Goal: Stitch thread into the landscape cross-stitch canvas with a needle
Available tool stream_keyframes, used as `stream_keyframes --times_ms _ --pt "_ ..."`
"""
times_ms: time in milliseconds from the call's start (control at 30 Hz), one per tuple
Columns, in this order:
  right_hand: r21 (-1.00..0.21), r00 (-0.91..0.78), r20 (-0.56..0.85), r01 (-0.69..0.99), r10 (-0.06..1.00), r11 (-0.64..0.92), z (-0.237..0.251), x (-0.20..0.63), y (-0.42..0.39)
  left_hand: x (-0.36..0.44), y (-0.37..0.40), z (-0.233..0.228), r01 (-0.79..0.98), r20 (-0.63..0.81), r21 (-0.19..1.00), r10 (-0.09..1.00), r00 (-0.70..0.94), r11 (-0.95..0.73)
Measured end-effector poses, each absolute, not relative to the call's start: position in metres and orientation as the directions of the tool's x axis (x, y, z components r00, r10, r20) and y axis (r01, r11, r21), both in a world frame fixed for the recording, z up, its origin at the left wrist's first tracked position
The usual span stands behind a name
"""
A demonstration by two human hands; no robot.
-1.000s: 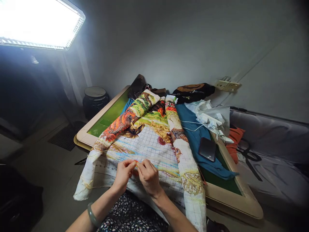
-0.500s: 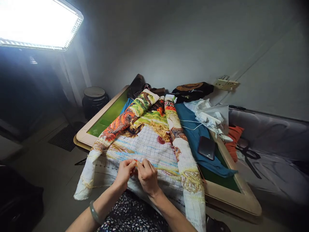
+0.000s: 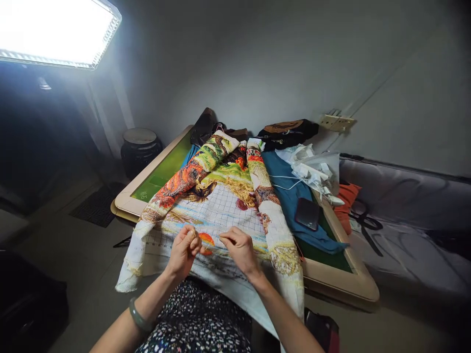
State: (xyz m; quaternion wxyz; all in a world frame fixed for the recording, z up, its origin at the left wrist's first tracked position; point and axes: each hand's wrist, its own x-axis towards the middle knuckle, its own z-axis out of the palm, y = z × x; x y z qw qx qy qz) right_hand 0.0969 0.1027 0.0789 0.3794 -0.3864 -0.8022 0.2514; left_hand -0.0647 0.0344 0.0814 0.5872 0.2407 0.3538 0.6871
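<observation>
A large cross-stitch cloth (image 3: 228,206) with colourful stitched areas and a white gridded middle lies over the near edge of a green-topped table (image 3: 162,171) and into my lap. My left hand (image 3: 184,250) hovers over the cloth's near part, fingers curled and pinched together, beside a small orange stitched patch (image 3: 207,241). My right hand (image 3: 239,247) is just right of that patch, thumb and forefinger pinched as if on a needle or thread too fine to make out. A green bangle (image 3: 138,316) sits on my left wrist.
A black phone (image 3: 307,214) lies on blue fabric (image 3: 290,196) on the table's right side, with white bags (image 3: 312,169) behind it. Scissors (image 3: 362,220) rest on the grey sofa at right. A dark round stool (image 3: 140,147) stands at left under a bright lamp panel (image 3: 55,29).
My hands, which were pinched together over one spot, have moved apart, the right one drawing rightward. The orange patch is now uncovered. The camera has tilted slightly.
</observation>
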Motion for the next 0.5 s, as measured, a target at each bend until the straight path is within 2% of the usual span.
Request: stream_keyframes --times_ms 67,133,200,267,367,500 --pt "-0.775 -0.43 0.362 0.355 0.827 0.523 0.091 0.102 0.098 -0.064 0.031 0.08 -0.617 -0.14 0.786 0.985 -0.106 0.045" --pt "-0.84 -0.454 0.314 0.277 0.834 0.467 0.105 0.106 0.093 -0.06 0.027 0.075 -0.52 -0.192 0.834 0.98 0.045 0.187" --pt "-0.9 -0.467 0.261 0.199 0.845 0.388 0.12 0.112 0.087 -0.053 0.021 0.069 -0.331 -0.222 0.897 0.946 0.236 0.293" --pt "-0.95 -0.455 0.188 0.14 0.87 0.279 0.133 0.123 0.084 -0.047 0.015 0.061 -0.103 -0.218 0.956 0.903 0.371 0.273" --pt "-0.986 -0.376 0.097 0.09 0.922 0.141 0.145 0.15 0.082 -0.044 0.004 0.051 0.131 -0.183 0.981 0.908 0.377 0.143" --pt "-0.994 -0.099 0.086 -0.069 0.991 0.079 0.152 0.2 0.084 -0.057 -0.009 0.037 0.209 -0.159 0.971 0.966 0.204 0.116"
